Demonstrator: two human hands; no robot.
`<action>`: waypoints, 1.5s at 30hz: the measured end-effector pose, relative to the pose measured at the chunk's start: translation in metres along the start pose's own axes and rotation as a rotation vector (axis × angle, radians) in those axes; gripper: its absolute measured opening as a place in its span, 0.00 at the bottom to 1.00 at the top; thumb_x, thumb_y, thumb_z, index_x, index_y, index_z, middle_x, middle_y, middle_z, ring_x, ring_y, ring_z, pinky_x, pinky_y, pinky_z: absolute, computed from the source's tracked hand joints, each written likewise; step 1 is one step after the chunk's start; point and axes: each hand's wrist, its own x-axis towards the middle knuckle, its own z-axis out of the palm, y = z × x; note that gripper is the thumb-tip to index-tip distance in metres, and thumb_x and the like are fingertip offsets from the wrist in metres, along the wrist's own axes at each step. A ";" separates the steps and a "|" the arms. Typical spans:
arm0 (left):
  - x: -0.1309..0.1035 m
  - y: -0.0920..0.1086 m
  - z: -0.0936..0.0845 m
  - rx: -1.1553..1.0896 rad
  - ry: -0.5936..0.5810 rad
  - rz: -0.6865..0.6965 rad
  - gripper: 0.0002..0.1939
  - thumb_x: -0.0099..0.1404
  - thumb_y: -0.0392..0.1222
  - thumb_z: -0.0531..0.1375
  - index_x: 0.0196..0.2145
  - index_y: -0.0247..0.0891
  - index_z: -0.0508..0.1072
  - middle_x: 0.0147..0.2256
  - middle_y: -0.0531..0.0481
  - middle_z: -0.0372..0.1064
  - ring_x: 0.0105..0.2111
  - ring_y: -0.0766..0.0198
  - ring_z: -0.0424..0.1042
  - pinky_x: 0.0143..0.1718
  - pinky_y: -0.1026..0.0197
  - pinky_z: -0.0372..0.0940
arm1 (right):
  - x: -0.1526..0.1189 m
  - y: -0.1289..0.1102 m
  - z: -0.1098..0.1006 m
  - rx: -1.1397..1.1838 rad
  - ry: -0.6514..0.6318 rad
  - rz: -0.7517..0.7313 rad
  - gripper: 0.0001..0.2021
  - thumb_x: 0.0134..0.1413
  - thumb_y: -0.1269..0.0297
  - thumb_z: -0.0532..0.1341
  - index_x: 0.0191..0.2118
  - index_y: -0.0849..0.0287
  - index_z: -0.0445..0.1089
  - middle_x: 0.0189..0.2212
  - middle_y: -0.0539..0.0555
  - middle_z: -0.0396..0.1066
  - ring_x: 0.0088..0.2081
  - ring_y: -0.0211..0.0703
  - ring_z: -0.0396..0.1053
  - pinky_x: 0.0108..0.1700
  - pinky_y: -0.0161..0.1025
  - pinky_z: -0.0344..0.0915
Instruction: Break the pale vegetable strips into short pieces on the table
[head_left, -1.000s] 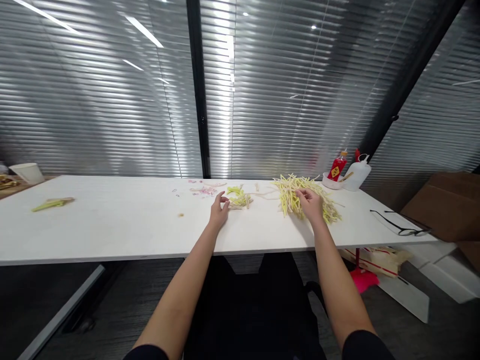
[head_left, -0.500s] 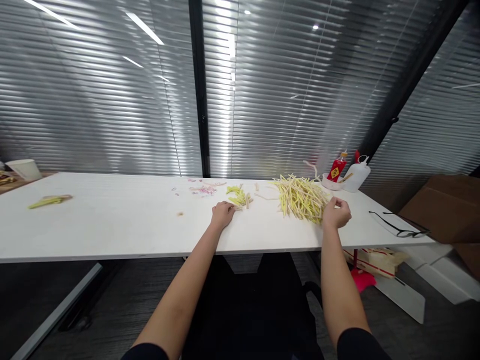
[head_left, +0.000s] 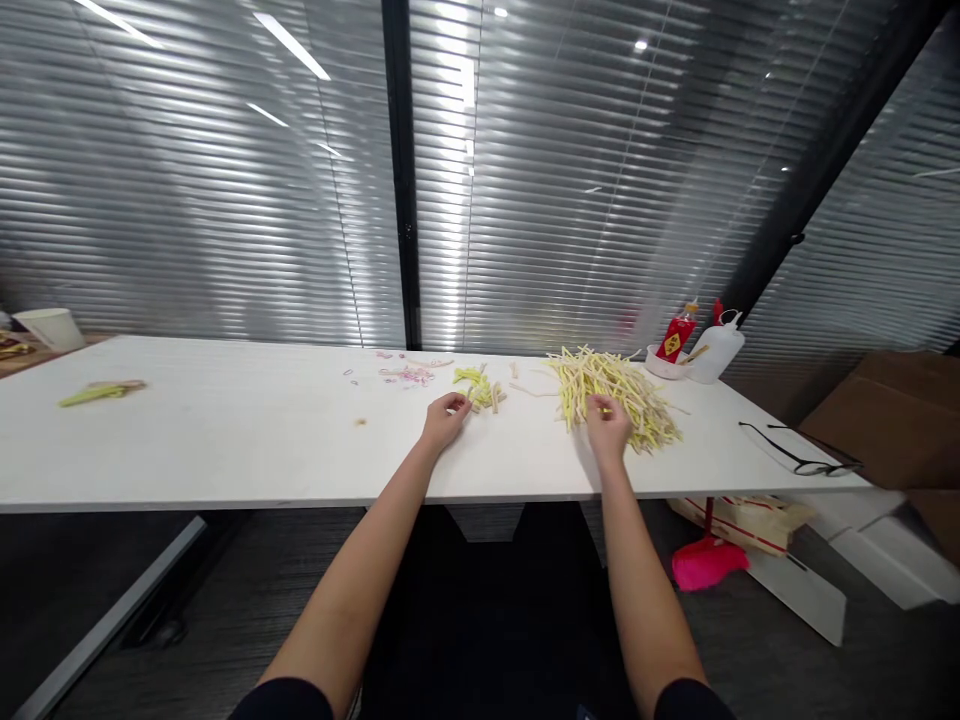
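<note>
A loose heap of thin yellow and cream strips (head_left: 600, 380) lies right of centre on the white table. My right hand (head_left: 608, 430) is at the heap's front edge, its fingers pinched together; what is between them, if anything, is hidden. Left of the heap sits a small pile of short yellow and cream pieces (head_left: 478, 388). Beside this pile's left edge is my left hand (head_left: 445, 420), with curled fingers closed together. I cannot make out what its fingertips hold.
Small pink and purple rubber bands (head_left: 411, 376) lie scattered at the back. A yellow-and-cream bundle (head_left: 103, 392) is far left, near a paper cup (head_left: 51, 328). At right stand a red-labelled bottle (head_left: 676, 335), a white squeeze bottle (head_left: 718, 350) and a bowl (head_left: 663, 369); eyeglasses (head_left: 810, 465) lie near the edge.
My right hand has moved left, from the heap's right side to its front. My left hand has shifted slightly, with its fingers more curled.
</note>
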 end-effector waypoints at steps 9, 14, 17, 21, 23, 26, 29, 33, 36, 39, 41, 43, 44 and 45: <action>-0.005 0.008 -0.001 -0.076 -0.060 0.026 0.12 0.54 0.50 0.62 0.28 0.38 0.73 0.29 0.49 0.71 0.29 0.63 0.67 0.34 0.60 0.63 | -0.071 -0.063 0.098 0.067 -0.584 -0.323 0.15 0.56 0.57 0.56 0.46 0.55 0.72 0.37 0.53 0.73 0.27 0.39 0.64 0.38 0.39 0.64; -0.004 0.008 0.002 -0.078 -0.068 0.003 0.13 0.52 0.51 0.64 0.28 0.38 0.75 0.28 0.48 0.72 0.29 0.62 0.68 0.33 0.59 0.62 | -0.066 -0.054 0.110 0.039 -0.513 -0.284 0.15 0.57 0.56 0.55 0.45 0.56 0.72 0.38 0.55 0.72 0.34 0.43 0.67 0.39 0.39 0.63; -0.003 0.006 0.003 -0.118 -0.083 -0.019 0.13 0.51 0.51 0.64 0.27 0.38 0.75 0.28 0.48 0.72 0.28 0.62 0.68 0.33 0.59 0.62 | -0.066 -0.045 0.108 0.100 -0.491 -0.280 0.14 0.58 0.56 0.54 0.39 0.56 0.74 0.36 0.55 0.73 0.35 0.43 0.68 0.38 0.38 0.63; -0.001 0.005 0.002 -0.189 -0.059 -0.046 0.13 0.51 0.50 0.64 0.27 0.37 0.75 0.27 0.48 0.71 0.29 0.61 0.68 0.35 0.58 0.63 | -0.069 -0.041 0.105 0.102 -0.496 -0.235 0.13 0.57 0.56 0.55 0.35 0.56 0.74 0.34 0.53 0.73 0.33 0.42 0.68 0.37 0.38 0.63; 0.000 0.005 0.001 -0.226 -0.045 -0.072 0.13 0.51 0.50 0.64 0.28 0.36 0.74 0.27 0.48 0.71 0.29 0.62 0.69 0.35 0.58 0.64 | -0.071 -0.041 0.105 0.088 -0.495 -0.224 0.13 0.57 0.56 0.55 0.35 0.56 0.73 0.35 0.53 0.74 0.32 0.42 0.67 0.37 0.38 0.63; 0.001 0.006 0.001 -0.316 -0.036 -0.119 0.14 0.51 0.50 0.65 0.28 0.36 0.72 0.26 0.50 0.69 0.27 0.64 0.68 0.33 0.59 0.65 | -0.072 -0.042 0.106 0.046 -0.488 -0.236 0.12 0.57 0.56 0.55 0.36 0.55 0.74 0.35 0.53 0.74 0.33 0.43 0.67 0.37 0.38 0.62; 0.001 0.006 0.002 -0.424 -0.027 -0.162 0.16 0.50 0.51 0.66 0.29 0.35 0.71 0.26 0.50 0.69 0.26 0.65 0.69 0.33 0.59 0.67 | -0.075 -0.043 0.103 -0.039 -0.497 -0.286 0.13 0.59 0.56 0.53 0.36 0.53 0.74 0.35 0.54 0.74 0.34 0.44 0.68 0.38 0.39 0.61; 0.002 0.007 0.000 -0.479 0.005 -0.249 0.20 0.49 0.53 0.67 0.33 0.34 0.71 0.26 0.49 0.70 0.27 0.63 0.72 0.37 0.55 0.69 | -0.080 -0.046 0.102 -0.112 -0.540 -0.371 0.12 0.59 0.57 0.54 0.36 0.52 0.74 0.35 0.53 0.73 0.36 0.45 0.68 0.38 0.39 0.61; 0.002 0.009 -0.001 -0.573 -0.028 -0.292 0.25 0.47 0.49 0.69 0.40 0.34 0.71 0.30 0.47 0.73 0.32 0.61 0.74 0.41 0.54 0.68 | -0.082 -0.047 0.106 -0.086 -0.556 -0.356 0.12 0.58 0.57 0.54 0.34 0.52 0.73 0.33 0.52 0.73 0.32 0.43 0.67 0.37 0.38 0.61; 0.001 0.010 -0.001 -0.639 -0.116 -0.333 0.31 0.45 0.44 0.71 0.46 0.36 0.69 0.34 0.46 0.75 0.34 0.60 0.74 0.40 0.55 0.67 | -0.083 -0.047 0.110 0.031 -0.554 -0.264 0.13 0.58 0.56 0.53 0.33 0.55 0.72 0.31 0.52 0.73 0.28 0.41 0.65 0.34 0.37 0.61; -0.001 0.010 0.001 -0.628 -0.176 -0.352 0.28 0.44 0.42 0.71 0.44 0.36 0.70 0.34 0.45 0.75 0.33 0.60 0.74 0.37 0.57 0.67 | -0.083 -0.047 0.113 0.104 -0.563 -0.209 0.14 0.57 0.55 0.53 0.32 0.56 0.71 0.30 0.52 0.73 0.27 0.40 0.64 0.34 0.37 0.61; -0.002 0.010 0.003 -0.602 -0.224 -0.346 0.22 0.46 0.43 0.71 0.38 0.35 0.71 0.33 0.45 0.75 0.32 0.61 0.74 0.35 0.60 0.66 | -0.084 -0.047 0.114 0.141 -0.587 -0.185 0.14 0.57 0.55 0.53 0.31 0.56 0.71 0.29 0.51 0.73 0.27 0.40 0.64 0.33 0.36 0.61; -0.002 0.010 0.003 -0.594 -0.240 -0.340 0.19 0.46 0.43 0.70 0.35 0.34 0.72 0.32 0.45 0.75 0.32 0.62 0.74 0.34 0.60 0.65 | -0.085 -0.047 0.114 0.149 -0.600 -0.180 0.14 0.56 0.55 0.53 0.31 0.56 0.71 0.29 0.51 0.73 0.27 0.40 0.64 0.33 0.36 0.61; -0.002 0.009 0.004 -0.590 -0.249 -0.335 0.17 0.47 0.43 0.70 0.33 0.34 0.71 0.31 0.45 0.75 0.31 0.62 0.73 0.34 0.61 0.65 | -0.085 -0.047 0.114 0.152 -0.611 -0.177 0.14 0.56 0.54 0.53 0.31 0.56 0.71 0.29 0.51 0.72 0.27 0.40 0.64 0.32 0.36 0.61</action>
